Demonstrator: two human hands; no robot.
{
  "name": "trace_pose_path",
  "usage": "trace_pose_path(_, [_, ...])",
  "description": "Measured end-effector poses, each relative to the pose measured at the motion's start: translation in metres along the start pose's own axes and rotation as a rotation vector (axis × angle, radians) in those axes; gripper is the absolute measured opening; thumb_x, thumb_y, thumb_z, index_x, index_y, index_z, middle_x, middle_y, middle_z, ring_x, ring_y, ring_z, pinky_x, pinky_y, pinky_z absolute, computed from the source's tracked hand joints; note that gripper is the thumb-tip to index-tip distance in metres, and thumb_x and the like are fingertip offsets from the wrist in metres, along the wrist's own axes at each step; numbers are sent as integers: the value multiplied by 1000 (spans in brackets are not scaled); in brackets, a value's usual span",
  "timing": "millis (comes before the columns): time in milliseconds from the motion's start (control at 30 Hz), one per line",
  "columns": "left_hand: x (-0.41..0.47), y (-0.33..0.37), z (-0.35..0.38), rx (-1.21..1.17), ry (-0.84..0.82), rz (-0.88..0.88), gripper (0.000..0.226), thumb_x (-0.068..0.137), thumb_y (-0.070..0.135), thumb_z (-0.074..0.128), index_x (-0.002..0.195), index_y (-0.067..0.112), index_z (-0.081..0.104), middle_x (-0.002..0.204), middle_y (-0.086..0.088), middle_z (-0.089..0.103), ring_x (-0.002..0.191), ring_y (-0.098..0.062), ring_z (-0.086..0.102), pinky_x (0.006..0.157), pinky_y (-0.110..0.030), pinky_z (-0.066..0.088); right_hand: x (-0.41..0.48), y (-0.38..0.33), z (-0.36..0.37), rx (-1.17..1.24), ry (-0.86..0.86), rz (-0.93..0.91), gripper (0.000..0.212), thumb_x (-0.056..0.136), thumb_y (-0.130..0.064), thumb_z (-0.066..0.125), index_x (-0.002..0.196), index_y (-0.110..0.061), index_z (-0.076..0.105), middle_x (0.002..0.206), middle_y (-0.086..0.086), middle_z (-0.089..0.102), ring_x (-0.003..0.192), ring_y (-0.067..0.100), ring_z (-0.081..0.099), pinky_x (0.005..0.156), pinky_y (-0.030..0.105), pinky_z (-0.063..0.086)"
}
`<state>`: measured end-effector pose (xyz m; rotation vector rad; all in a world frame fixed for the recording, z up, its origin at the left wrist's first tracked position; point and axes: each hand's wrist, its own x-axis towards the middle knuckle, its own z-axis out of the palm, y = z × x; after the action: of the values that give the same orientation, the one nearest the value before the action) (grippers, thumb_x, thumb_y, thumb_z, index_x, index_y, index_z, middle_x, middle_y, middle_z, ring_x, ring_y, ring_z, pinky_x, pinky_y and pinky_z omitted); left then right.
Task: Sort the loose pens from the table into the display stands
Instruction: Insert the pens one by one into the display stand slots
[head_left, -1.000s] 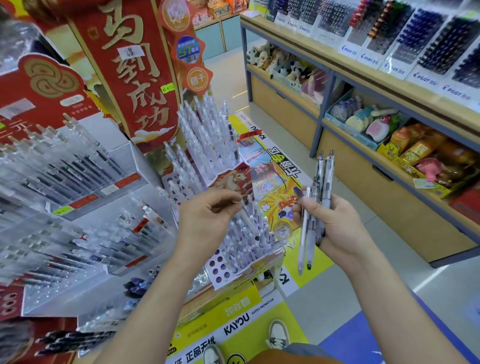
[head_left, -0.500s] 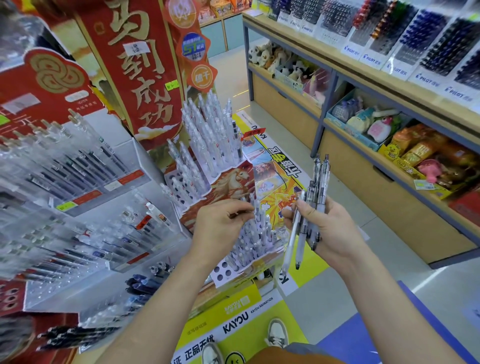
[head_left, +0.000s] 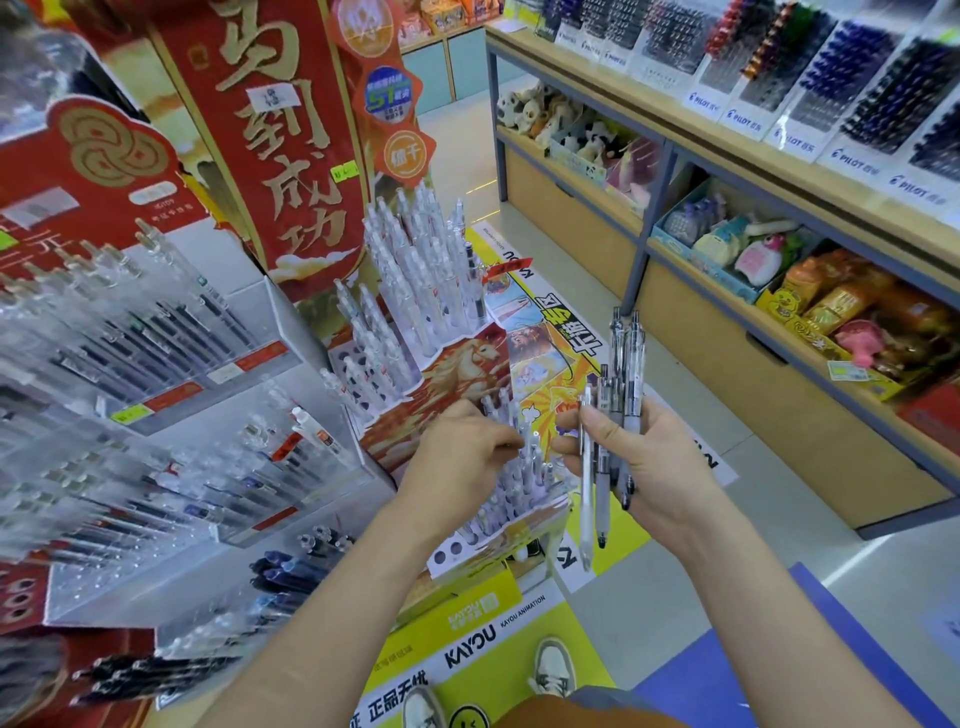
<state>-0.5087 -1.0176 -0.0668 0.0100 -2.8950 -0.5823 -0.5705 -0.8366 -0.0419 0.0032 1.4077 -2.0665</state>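
A tiered red cardboard display stand (head_left: 457, 374) with a horse picture holds rows of upright clear pens (head_left: 415, 270). My left hand (head_left: 462, 460) rests over its lowest tier (head_left: 451, 555), fingertips pinched on the top of a clear pen (head_left: 524, 441) standing among the others there. My right hand (head_left: 657, 470) hovers just right of the stand and grips a bundle of several clear pens (head_left: 618, 395), held upright. One pen of the bundle (head_left: 587, 509) hangs lower than the rest.
Clear acrylic racks (head_left: 171, 364) full of pens fill the left side, with dark pens (head_left: 291, 571) below them. A tall red banner (head_left: 280, 145) stands behind the stand. A wooden shelf unit (head_left: 727, 291) with toys and Pilot pen racks (head_left: 831, 88) runs along the right, across an aisle.
My right hand has brought the pen bundle left, close to my left hand, and one pen has slid lower in it. My left hand has stayed at the lowest tier.
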Motion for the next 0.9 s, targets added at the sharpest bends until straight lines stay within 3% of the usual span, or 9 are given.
trace_pose_path(100, [6, 7, 0, 36, -74, -145, 12, 89, 26, 66, 93, 17, 73, 89, 1, 71, 95, -21, 48, 75, -27, 35, 1, 0, 1, 18, 8, 8, 12, 90, -4, 60, 102, -7, 58, 82, 12, 70, 70, 24, 70, 61, 27, 56])
trace_pose_path(333, [8, 15, -11, 52, -156, -188, 22, 98, 28, 53, 104, 20, 72, 94, 2, 70, 94, -18, 51, 70, -28, 33, -4, 3, 11, 61, -27, 25, 24, 78, -9, 66, 101, -6, 59, 71, 8, 68, 68, 25, 71, 62, 30, 57])
trace_pose_path(367, [6, 19, -17, -42, -93, -210, 22, 98, 28, 52, 104, 20, 72, 93, 5, 70, 91, -15, 54, 70, -27, 37, -4, 4, 13, 69, -32, 26, 26, 75, -10, 67, 101, -8, 60, 72, 7, 68, 67, 25, 70, 62, 31, 57])
trace_pose_path(433, [2, 31, -28, -479, 17, -336, 18, 96, 25, 57, 107, 20, 71, 90, 9, 71, 83, -5, 62, 72, -19, 46, -6, 3, 17, 87, -41, 30, 28, 72, -11, 67, 100, -9, 62, 73, 7, 69, 66, 24, 69, 60, 31, 57])
trace_pose_path(533, [-2, 48, -42, -1068, -9, -432, 24, 88, 11, 66, 112, 14, 68, 86, -3, 69, 72, -16, 67, 76, -35, 58, -6, 3, 23, 128, -64, 33, 26, 73, -9, 66, 98, -8, 63, 78, 10, 70, 64, 22, 68, 56, 29, 55])
trace_pose_path(600, [-4, 49, -48, -1159, -16, -433, 27, 84, 4, 68, 110, 7, 67, 89, -14, 69, 67, -22, 66, 72, -38, 59, -7, 3, 29, 139, -80, 39, 26, 73, -8, 65, 99, -6, 63, 77, 11, 69, 61, 20, 67, 53, 28, 54])
trace_pose_path(733, [-10, 39, -54, -1189, 68, -526, 17, 70, 16, 76, 85, 12, 67, 96, -24, 70, 63, -15, 58, 52, -21, 44, -11, 6, 39, 142, -144, 53, 32, 75, -8, 65, 105, 0, 61, 73, 14, 69, 59, 23, 68, 54, 29, 56])
trace_pose_path(800, [-16, 36, -58, -1188, 83, -559, 23, 67, 19, 77, 84, 10, 64, 81, -19, 69, 57, -16, 57, 50, -24, 40, -11, 9, 44, 103, -130, 45, 28, 77, -10, 66, 103, -1, 62, 74, 13, 70, 62, 23, 68, 56, 30, 57])
trace_pose_path(900, [-25, 32, -81, -1131, 227, -557, 24, 68, 17, 77, 87, 10, 66, 74, -10, 69, 65, -20, 64, 57, -31, 52, -11, 11, 47, -121, -74, -3, 16, 89, -13, 64, 103, -5, 66, 75, 2, 69, 66, 16, 66, 59, 29, 52])
